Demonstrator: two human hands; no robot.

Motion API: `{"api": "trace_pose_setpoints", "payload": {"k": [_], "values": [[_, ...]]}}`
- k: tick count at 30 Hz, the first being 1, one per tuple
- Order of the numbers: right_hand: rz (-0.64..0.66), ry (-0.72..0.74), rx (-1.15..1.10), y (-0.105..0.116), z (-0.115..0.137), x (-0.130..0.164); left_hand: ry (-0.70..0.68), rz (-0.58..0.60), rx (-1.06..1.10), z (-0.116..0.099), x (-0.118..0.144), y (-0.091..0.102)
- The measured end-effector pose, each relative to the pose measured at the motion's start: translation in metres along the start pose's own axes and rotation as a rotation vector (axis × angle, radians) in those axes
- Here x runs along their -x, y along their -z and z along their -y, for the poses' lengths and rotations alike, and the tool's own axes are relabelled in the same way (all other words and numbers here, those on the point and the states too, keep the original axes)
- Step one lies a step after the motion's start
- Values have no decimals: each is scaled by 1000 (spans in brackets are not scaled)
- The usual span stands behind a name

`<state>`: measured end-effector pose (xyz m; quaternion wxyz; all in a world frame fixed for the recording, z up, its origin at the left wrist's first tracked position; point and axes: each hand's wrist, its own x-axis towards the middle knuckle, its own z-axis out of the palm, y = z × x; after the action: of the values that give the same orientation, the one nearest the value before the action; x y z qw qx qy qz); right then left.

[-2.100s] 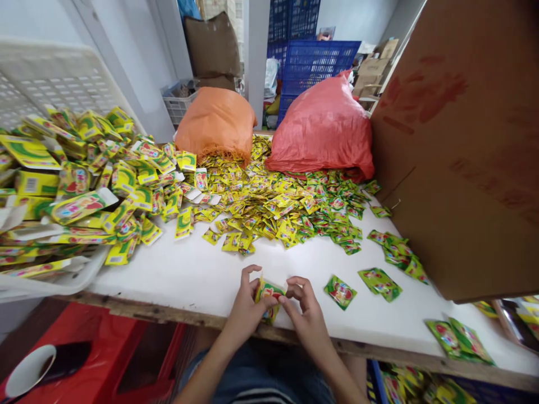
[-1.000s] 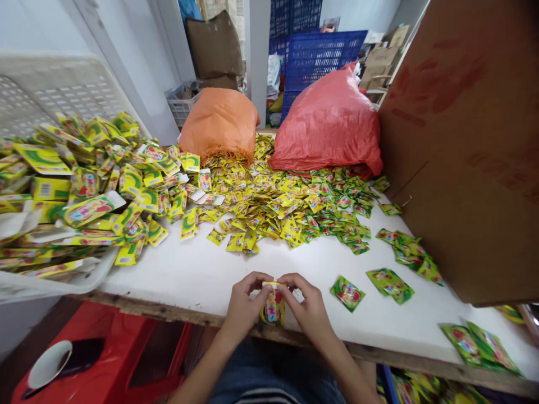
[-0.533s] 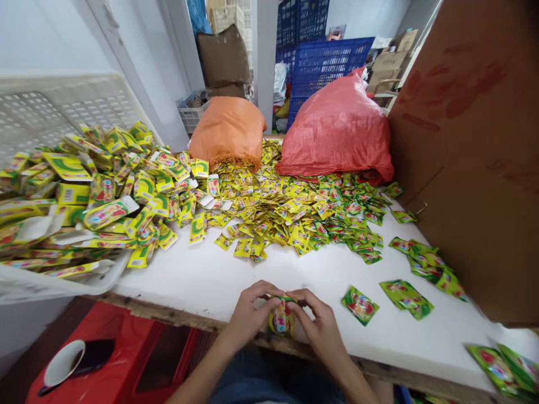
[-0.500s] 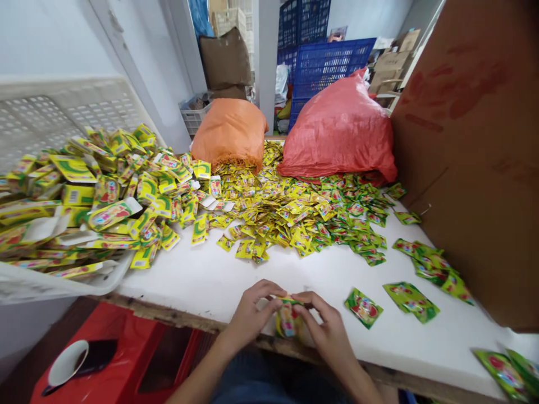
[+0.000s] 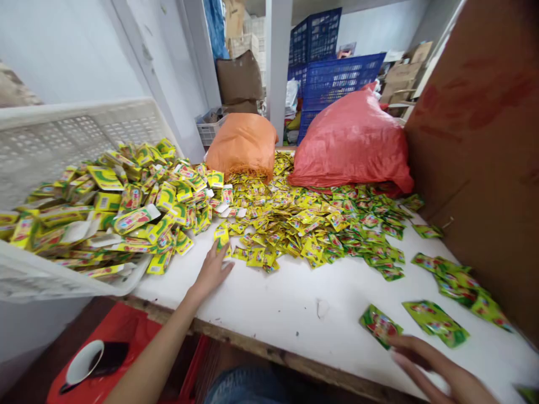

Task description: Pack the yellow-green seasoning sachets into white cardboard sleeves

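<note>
My left hand [image 5: 214,270] reaches over the table with its fingers apart. Its fingertips rest on a small yellow-green box [image 5: 221,235] lying at the edge of the pile. At the lower right, my right hand [image 5: 440,367] is partly cut off by the frame. Its thumb and forefinger are spread, and the forefinger meets the corner of a green sachet [image 5: 379,324] with red fruit printed on it. A joined pair of green sachets [image 5: 435,322] lies just beyond that hand.
A white crate [image 5: 138,123] full of yellow-green boxes [image 5: 130,199] stands at left. Loose sachets [image 5: 303,219] spread before an orange sack [image 5: 242,143] and a red sack [image 5: 353,143]. Brown cardboard [image 5: 475,168] borders the right. Below sits a cup [image 5: 84,362] on a red stool [image 5: 138,325].
My hands have parted and no longer hold the small packet between them. The left went forward and left to a box, the right moved right to a sachet. The view has shifted.
</note>
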<state>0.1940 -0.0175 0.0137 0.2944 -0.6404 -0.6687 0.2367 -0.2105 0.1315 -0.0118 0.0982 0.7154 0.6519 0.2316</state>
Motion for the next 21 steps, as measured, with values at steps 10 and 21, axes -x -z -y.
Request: {"api": "trace_pose_setpoints", "payload": {"k": [10,21], "values": [[-61,-244,294,53,-30,-43,-230,236,-182,27,75,41],[-32,-301,220,-16,-32,-27,-406,306,-368,16,34,21]]}}
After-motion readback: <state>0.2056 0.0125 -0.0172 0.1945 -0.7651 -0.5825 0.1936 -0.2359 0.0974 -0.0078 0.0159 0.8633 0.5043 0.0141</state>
